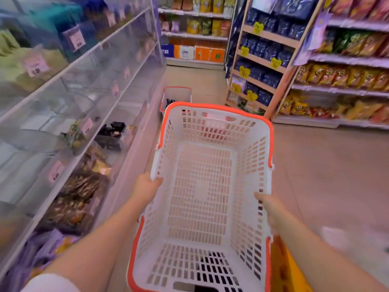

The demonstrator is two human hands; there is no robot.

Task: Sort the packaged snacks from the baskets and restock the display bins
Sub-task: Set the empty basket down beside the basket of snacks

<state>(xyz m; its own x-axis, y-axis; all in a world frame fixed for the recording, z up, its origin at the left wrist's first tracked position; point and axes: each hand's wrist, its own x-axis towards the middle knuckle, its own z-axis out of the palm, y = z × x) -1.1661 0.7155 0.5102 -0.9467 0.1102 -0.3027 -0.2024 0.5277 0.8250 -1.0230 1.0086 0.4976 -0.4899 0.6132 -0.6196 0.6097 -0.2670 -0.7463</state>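
Note:
I hold a white plastic basket (269,144) with an orange rim out in front of me; nothing lies inside it. My left hand (145,186) grips its left rim, thumb over the edge. My right hand (268,204) grips the right rim. A second white and orange basket (177,94) stands on the floor farther down the aisle, with dark packets in it. To my left run clear display bins (88,148) holding packaged snacks: dark packets (111,133), brown and yellow packets (84,186), purple packets (42,249) lowest.
Tall shelves (341,89) of bagged snacks line the right side of the aisle, and a wooden end rack (261,66) carries dark blue bags. More shelving closes the far end. An orange-yellow object (288,268) sits below the basket's right side. Tiled floor (326,175) lies to the right.

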